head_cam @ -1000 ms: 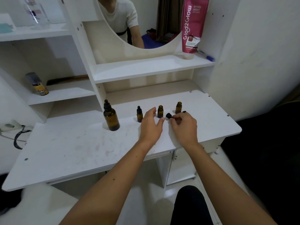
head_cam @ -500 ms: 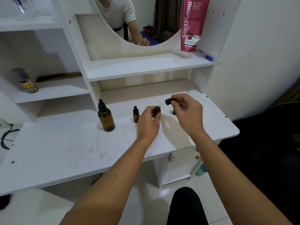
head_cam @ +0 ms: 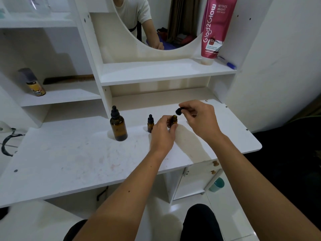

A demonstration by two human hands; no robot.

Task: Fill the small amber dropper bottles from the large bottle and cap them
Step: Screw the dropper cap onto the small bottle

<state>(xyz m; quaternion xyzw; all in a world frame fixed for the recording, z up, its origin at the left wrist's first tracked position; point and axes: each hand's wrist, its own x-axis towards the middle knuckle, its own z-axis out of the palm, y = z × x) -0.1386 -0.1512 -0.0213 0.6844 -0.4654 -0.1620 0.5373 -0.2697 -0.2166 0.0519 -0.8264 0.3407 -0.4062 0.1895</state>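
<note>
Holding the small open bottle point(head_cam: 174, 120) upright with the left hand point(head_cam: 163, 134), thumb and fingers curled round its body, mouth up; base looks at or just off the desk top point(head_cam: 69, 153), can't tell which; long axis vertical, open neck pointing straight up.

Right hand point(head_cam: 201, 117) pinches the black dropper cap point(head_cam: 178, 111) between thumb and fingertips; cap sits just above and slightly right of the bottle mouth, near but not touching; cap looks tilted, open end seemingly facing down-left toward the neck; any glass pipette below it too small to make out.

Key relation: bottle mouth lies down and left of the pinched cap; right hand is the nearer one for the cap move, left hand only steadies.

My read: this is the capping step for this bottle, or the cap just lifted clear before filling; can't tell which, liquid level not visible through the amber glass.

Next move likely needs cap axis brought vertical over the neck, then lowered and twisted; risk is a skewed thread start.

Large bottle point(head_cam: 118, 126) stands upright well left, dropper top on; capped small bottle point(head_cam: 150, 124) stands upright just left of the left hand; a third small bottle not visible, possibly hidden behind the right hand.
</note>
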